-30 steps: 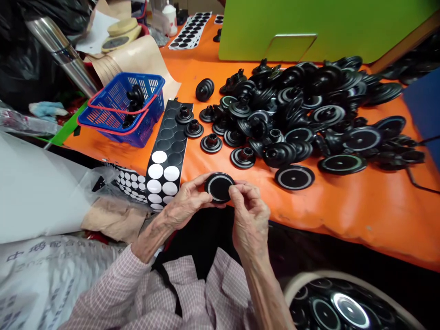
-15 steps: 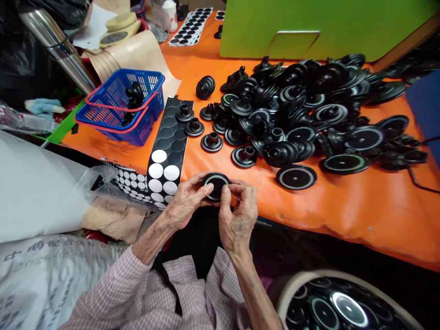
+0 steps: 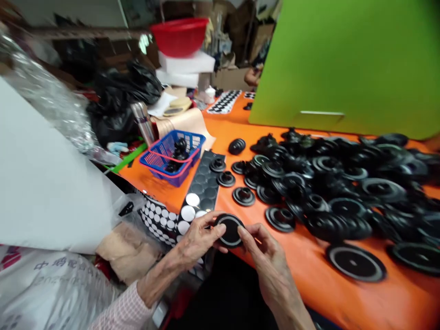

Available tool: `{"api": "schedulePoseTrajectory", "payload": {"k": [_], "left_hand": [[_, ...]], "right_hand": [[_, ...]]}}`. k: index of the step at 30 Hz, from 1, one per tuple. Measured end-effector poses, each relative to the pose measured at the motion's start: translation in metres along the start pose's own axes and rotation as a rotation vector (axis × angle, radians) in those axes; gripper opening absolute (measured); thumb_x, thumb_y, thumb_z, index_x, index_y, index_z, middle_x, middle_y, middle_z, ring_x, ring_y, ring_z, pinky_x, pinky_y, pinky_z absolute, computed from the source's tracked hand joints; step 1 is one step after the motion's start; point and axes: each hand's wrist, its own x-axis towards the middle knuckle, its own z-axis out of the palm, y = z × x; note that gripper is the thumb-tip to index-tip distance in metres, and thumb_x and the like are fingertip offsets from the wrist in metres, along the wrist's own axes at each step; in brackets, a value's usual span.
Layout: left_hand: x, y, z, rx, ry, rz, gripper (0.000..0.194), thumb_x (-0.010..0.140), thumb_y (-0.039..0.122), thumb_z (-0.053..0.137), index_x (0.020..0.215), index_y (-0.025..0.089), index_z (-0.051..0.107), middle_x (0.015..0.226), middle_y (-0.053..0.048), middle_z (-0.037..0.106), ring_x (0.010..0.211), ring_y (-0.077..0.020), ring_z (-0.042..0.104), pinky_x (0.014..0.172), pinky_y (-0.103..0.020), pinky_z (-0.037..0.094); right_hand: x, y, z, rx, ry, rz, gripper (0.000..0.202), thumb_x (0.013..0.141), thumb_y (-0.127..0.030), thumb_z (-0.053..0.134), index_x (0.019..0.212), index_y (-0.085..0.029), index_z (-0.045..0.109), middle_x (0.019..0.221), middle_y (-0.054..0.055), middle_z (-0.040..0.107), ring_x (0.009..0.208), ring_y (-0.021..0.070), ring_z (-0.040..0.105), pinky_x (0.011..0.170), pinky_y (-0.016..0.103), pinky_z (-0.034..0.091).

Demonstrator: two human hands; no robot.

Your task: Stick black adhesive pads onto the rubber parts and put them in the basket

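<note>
The left hand (image 3: 197,239) grips a black disc (image 3: 231,233) by its left side, thumb laid on the face and fingers beneath the rim. The right hand (image 3: 270,259) is partly closed, its thumb tip and fingers at the disc's right edge. The disc, marked with a pale ring, is tilted toward the wearer, just in front of the near edge of the orange table cover (image 3: 302,266). Just beyond the left hand, a sticker sheet (image 3: 208,183) with white and dark circles runs over that edge; two small flanged parts (image 3: 226,178) stand at its right side. Rightward spreads a heap of black parts (image 3: 326,183), with one ringed part (image 3: 356,262) lying face up nearest the wearer. Left of the sheet sits a blue basket (image 3: 180,179) with red handles, holding more black pieces. Farther back are a steel flask (image 3: 142,121), a green board (image 3: 343,59) behind the heap, another person's hand (image 3: 252,77) near its left edge, and a red basin (image 3: 179,37) on white blocks (image 3: 187,63).
</note>
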Motion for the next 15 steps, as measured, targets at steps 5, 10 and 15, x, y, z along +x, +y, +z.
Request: {"api": "schedulePoseTrajectory", "payload": {"k": [5,10,15], "left_hand": [[0.021,0.099,-0.047,0.243,0.218,0.240,0.063,0.072,0.046,0.072,0.126,0.017,0.054,0.102,-0.011,0.065,0.071,-0.0192,0.064,0.065,-0.034,0.054],[0.015,0.130,-0.078,0.609,0.497,0.411,0.040,0.077,0.058,0.062,0.095,0.023,0.068,0.088,-0.006,0.065,0.074,-0.0217,0.059,0.073,-0.037,0.047],[0.014,0.038,-0.086,0.682,0.457,0.100,0.048,0.065,0.048,0.073,0.101,0.018,0.064,0.089,-0.007,0.063,0.081,-0.0219,0.058,0.081,-0.039,0.046]], "right_hand": [[0.066,-0.072,0.069,0.197,-0.206,-0.216,0.036,0.069,-0.051,0.072,0.069,-0.018,0.055,0.057,-0.004,0.054,0.053,0.0104,0.052,0.056,0.026,0.046],[0.092,-0.089,0.098,0.202,-0.169,-0.397,0.024,0.080,-0.041,0.059,0.093,-0.021,0.055,0.080,-0.001,0.063,0.067,0.0136,0.064,0.072,0.035,0.053],[0.052,0.001,0.066,-0.369,0.011,-0.439,0.027,0.082,-0.036,0.051,0.098,-0.017,0.061,0.102,0.012,0.066,0.095,0.0254,0.063,0.087,0.049,0.049]]}}
